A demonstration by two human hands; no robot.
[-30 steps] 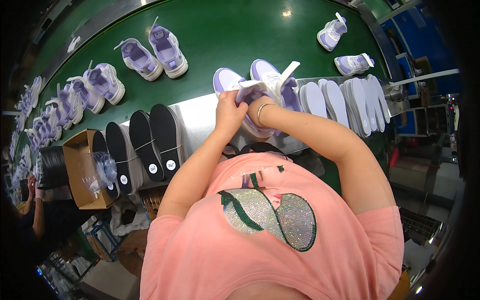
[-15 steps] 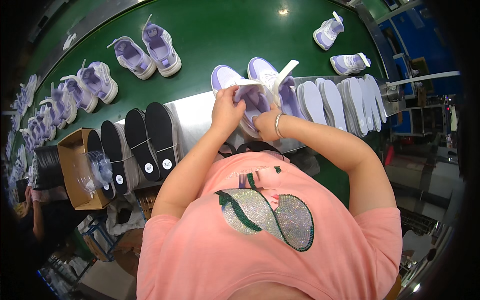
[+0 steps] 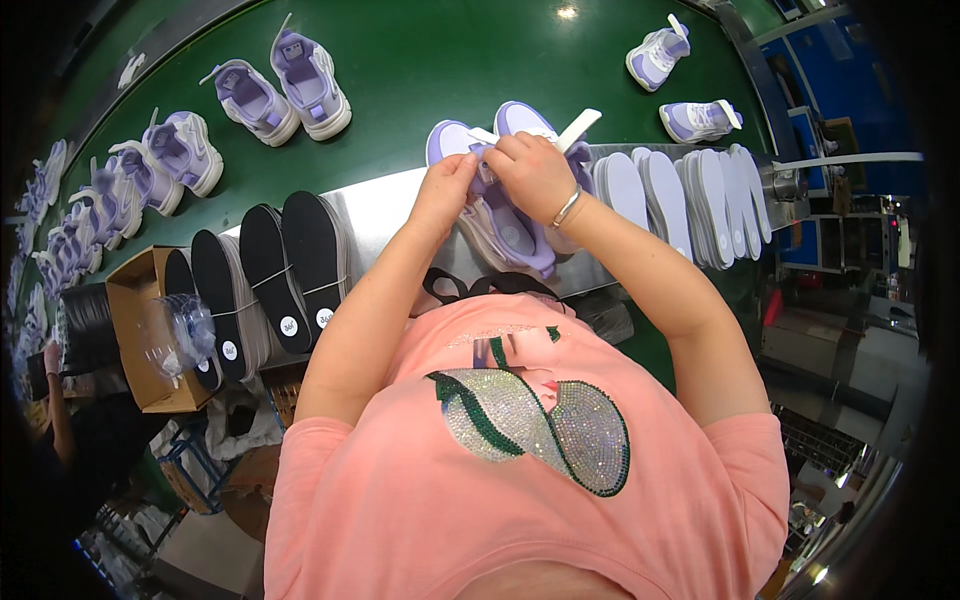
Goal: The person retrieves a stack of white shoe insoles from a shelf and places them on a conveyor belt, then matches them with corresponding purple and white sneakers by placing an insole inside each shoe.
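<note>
A lavender and white sneaker (image 3: 488, 240) sits in front of me with its heel toward me, on the bare metal ledge. My left hand (image 3: 447, 188) pinches the left edge of its opening near the tongue. Across the top of the same sneaker, my right hand (image 3: 537, 176) has its fingers bent over the tongue area; they hide most of it. A pale insole shows inside the heel. The matching sneaker (image 3: 524, 118) stands just to the right and behind, partly covered by my right hand, its white strap (image 3: 580, 128) sticking up.
White insoles (image 3: 712, 205) lie in stacks on the right of the metal ledge (image 3: 385, 212). Bundled black insoles (image 3: 318, 255) and a cardboard box (image 3: 130, 330) with clear plastic are at left. More sneakers (image 3: 312, 85) stand on the green belt (image 3: 430, 60). Another person's arm (image 3: 60, 410) shows far left.
My right hand has moved from the sneaker's heel forward onto its tongue area. The left hand has shifted slightly nearer me. Sneakers on the left of the belt appear slightly shifted left.
</note>
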